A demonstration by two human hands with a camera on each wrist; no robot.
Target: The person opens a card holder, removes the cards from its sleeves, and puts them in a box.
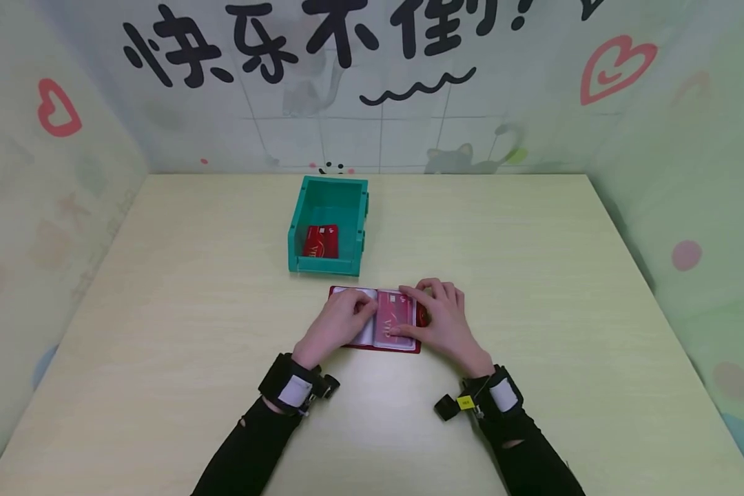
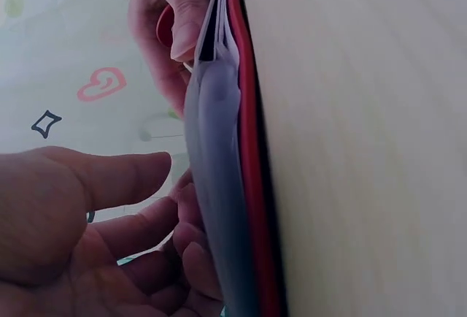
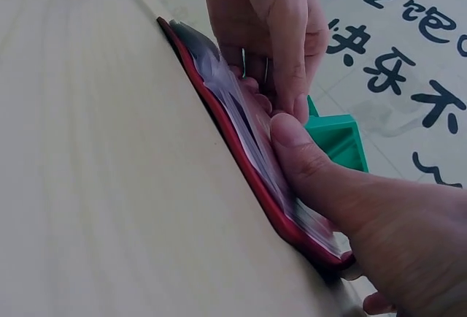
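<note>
A red-covered card holder lies spread on the table, its clear plastic sleeves facing up. In the right-hand sleeve sits a pinkish-red card with pale lettering. My left hand rests on the left sleeve; its bent fingertips touch the plastic, while the thumb stands apart from it in the left wrist view. With the thumb on the card's sleeve and fingers around the right edge, my right hand grips the holder. The right thumb lies flat along the sleeve in the right wrist view.
Behind the holder stands a green open bin with red cards inside. Printed wall panels border the pale wooden table at the back and both sides.
</note>
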